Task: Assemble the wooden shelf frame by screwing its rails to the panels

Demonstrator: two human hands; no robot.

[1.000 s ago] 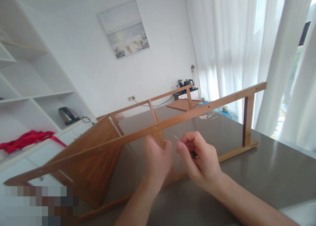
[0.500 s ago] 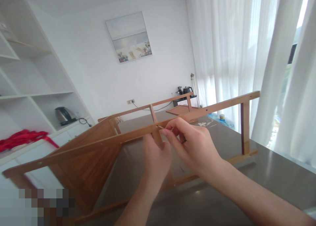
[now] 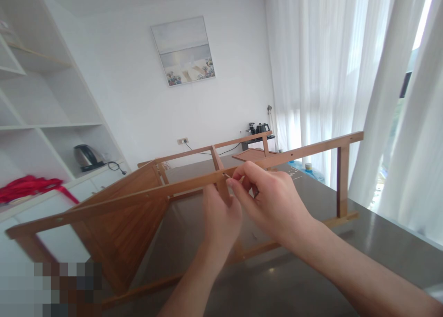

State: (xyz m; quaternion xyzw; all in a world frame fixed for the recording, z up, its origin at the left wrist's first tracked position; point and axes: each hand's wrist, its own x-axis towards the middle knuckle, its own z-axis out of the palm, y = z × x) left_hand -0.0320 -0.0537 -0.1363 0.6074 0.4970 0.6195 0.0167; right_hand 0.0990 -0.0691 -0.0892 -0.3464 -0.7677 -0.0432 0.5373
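Your left grip (image 3: 222, 216) wraps the crossbar (image 3: 222, 191); your right grip (image 3: 272, 192) pinches a pin (image 3: 226, 175) at the rail (image 3: 188, 186). The frame (image 3: 308, 150), on the worktop (image 3: 375, 238), is likely stiff, light; the pin, slippery: hold its outer end.

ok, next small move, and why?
Probably ease the thin piece gently inward with the right hand: its tip looks at or just inside the hole in the wooden rail, while the left hand holds the crosspiece just below.
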